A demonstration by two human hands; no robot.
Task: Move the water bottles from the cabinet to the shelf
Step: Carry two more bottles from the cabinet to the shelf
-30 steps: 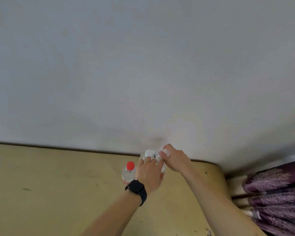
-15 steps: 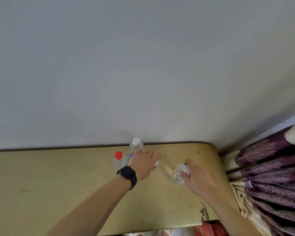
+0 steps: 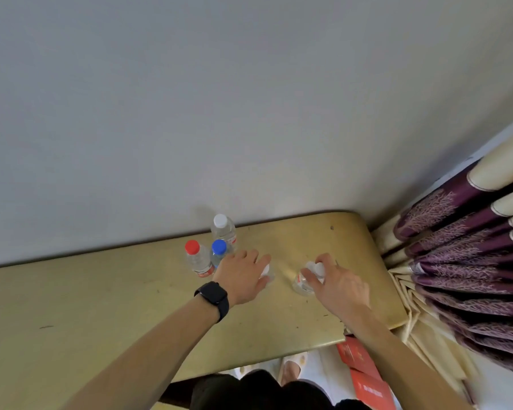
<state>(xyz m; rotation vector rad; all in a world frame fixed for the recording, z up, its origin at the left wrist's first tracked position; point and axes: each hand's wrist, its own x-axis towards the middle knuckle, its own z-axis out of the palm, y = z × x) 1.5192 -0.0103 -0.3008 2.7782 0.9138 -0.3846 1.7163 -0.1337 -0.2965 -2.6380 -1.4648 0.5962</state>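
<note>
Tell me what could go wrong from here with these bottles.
1. The left hand grips the left-hand bottle right beside the blue-capped bottle and the red-capped bottle. As it lifts away, the wrist may knock them over.
2. The right hand holds the right-hand bottle up near its cap, and the bottle looks tilted. It might slip or swing.

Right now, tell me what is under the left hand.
A white-capped bottle sits under the left hand. Only its cap and a bit of clear shoulder show; the rest is covered.
</note>
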